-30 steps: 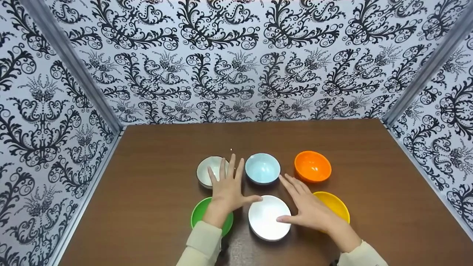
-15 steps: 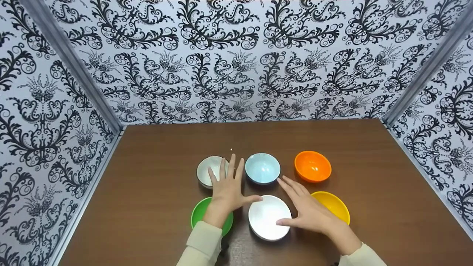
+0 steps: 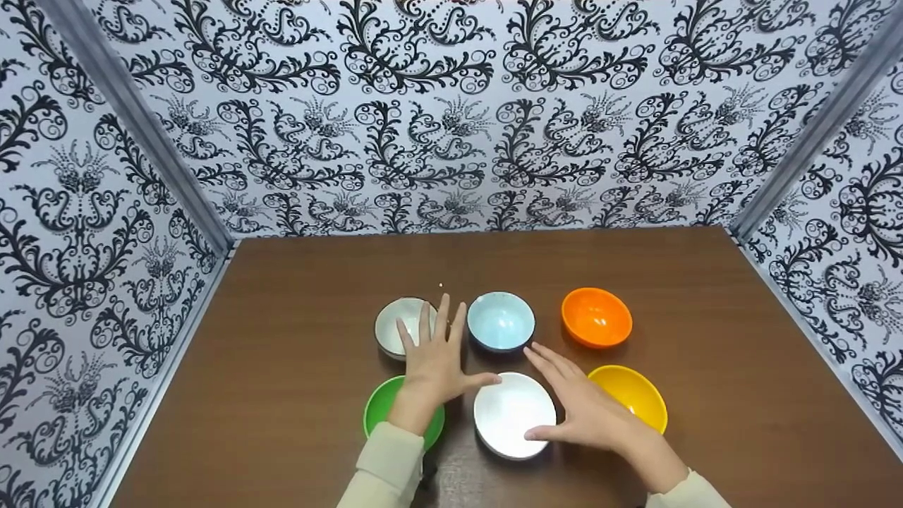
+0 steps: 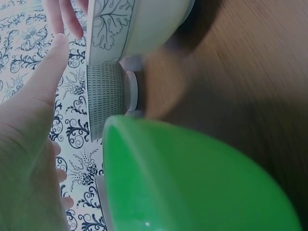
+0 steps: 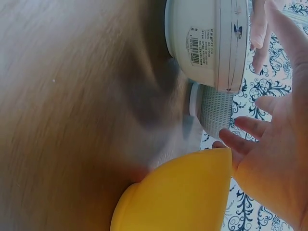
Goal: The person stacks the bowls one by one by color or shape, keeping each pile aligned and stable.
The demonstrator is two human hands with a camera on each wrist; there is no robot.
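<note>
My left hand is spread with straight fingers above the table, over parts of the green bowl and the grey-white bowl. Its thumb reaches over the rim of the white bowl. My right hand hovers on the other side, fingers extended and thumb over the white bowl's right part, beside the yellow bowl. Neither hand grips anything. Both wrist views show the white bowl's side, with a leaf drawing in the left one and a barcode sticker in the right one.
Behind the white bowl stands a light blue bowl, its outside patterned in the wrist views. An orange bowl stands at the back right. Patterned walls enclose the brown table at the back and sides.
My right hand has shifted slightly left and nearer to me, showing more of the yellow bowl. The left hand and the bowls have stayed in place.
</note>
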